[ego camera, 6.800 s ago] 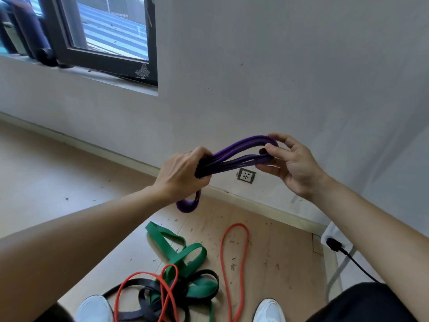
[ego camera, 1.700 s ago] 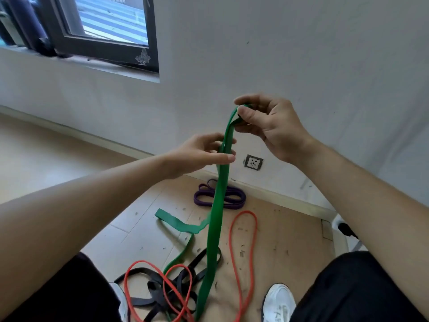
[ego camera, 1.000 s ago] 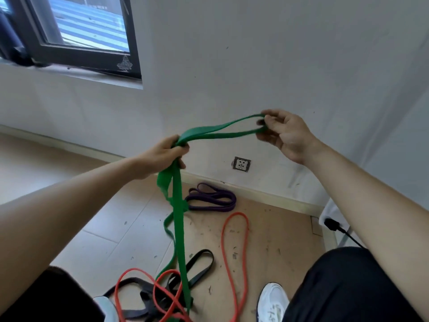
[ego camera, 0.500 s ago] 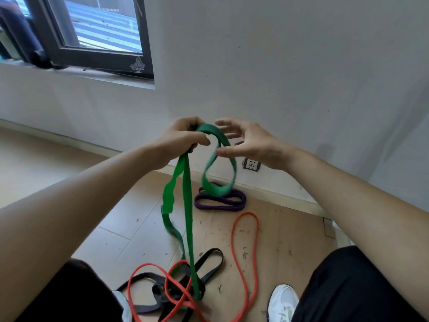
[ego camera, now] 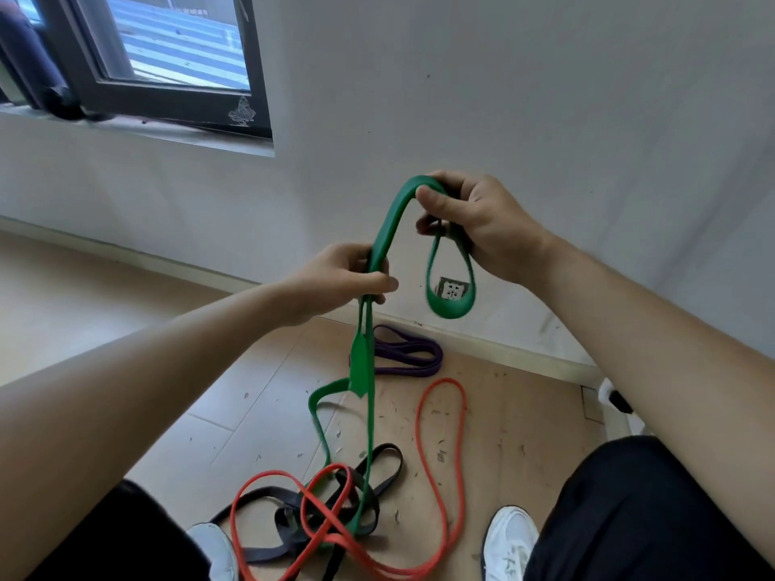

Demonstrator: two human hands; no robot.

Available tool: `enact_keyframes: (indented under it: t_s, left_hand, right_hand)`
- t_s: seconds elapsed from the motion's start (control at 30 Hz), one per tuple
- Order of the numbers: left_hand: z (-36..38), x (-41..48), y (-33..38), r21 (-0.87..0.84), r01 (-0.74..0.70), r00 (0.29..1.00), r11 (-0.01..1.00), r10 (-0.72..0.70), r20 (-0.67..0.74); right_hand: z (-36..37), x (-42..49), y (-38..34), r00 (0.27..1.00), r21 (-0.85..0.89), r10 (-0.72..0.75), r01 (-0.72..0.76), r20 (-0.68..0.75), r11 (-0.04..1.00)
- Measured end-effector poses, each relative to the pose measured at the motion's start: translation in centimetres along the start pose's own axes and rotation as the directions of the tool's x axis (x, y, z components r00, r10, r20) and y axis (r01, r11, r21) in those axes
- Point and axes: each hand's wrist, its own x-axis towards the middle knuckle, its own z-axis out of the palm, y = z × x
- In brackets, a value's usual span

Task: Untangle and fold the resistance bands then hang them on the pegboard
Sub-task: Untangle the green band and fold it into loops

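The green band (ego camera: pixel 379 245) is now carried higher than half a second ago. Its top bend and a short hanging loop are transferred to the right hand (ego camera: pixel 482 228), which was open beside the loop and is now clamped on the band. The left hand (ego camera: pixel 339 283) is repositioned lower and pinches the two descending strands together. The hands are set apart, one above the other. A first fold is judged to be gathered. The lower part of the band trails to the floor (ego camera: pixel 524 434), where it is crossed by the red band (ego camera: pixel 444 381) and the black band (ego camera: pixel 390 448), so untangling is judged incomplete. The purple band (ego camera: pixel 413 356) lies folded near the wall, well apart from both hands.
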Motion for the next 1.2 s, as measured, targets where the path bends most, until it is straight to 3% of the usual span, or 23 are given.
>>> enact_keyframes:
  t_s: [0.33,0.6,0.9,1.0,1.1,1.2]
  left_hand:
    - [1.6,0.2,-1.9,0.114,0.094,0.979,0.989,-0.112,0.168]
    - [-0.7,0.1,-2.1,0.029,0.085,0.994,0.996,-0.087,0.062]
    - [-2.4,-0.1,-1.9,-0.150,0.009,0.982,0.989,-0.038,-0.187]
    - [-2.6,-0.1,-1.2,-0.198,-0.039,0.970,0.979,-0.011,-0.244]
    - [-2.0,-0.1,0.0,-0.234,-0.106,0.960,0.966,0.038,-0.276]
    - [-0.9,-0.2,1.4,-0.226,-0.145,0.969,0.963,0.092,-0.231]
  right_hand:
    - [-2.7,-0.6,-0.7,0.978,0.176,0.014,0.023,-0.206,0.984]
    - [-6.5,-1.2,2.4,0.948,0.148,0.159,-0.122,-0.274,0.981]
    - [-8.9,-2.2,6.0,0.936,-0.132,0.306,-0.331,-0.177,0.935]
    - [-8.8,-2.3,6.6,0.931,-0.339,0.357,-0.361,-0.078,0.868]
    - [-7.6,-2.3,6.6,0.865,-0.512,0.497,-0.396,0.071,0.762]
    - [-5.5,-1.6,5.8,0.839,-0.513,0.505,-0.348,0.204,0.785]
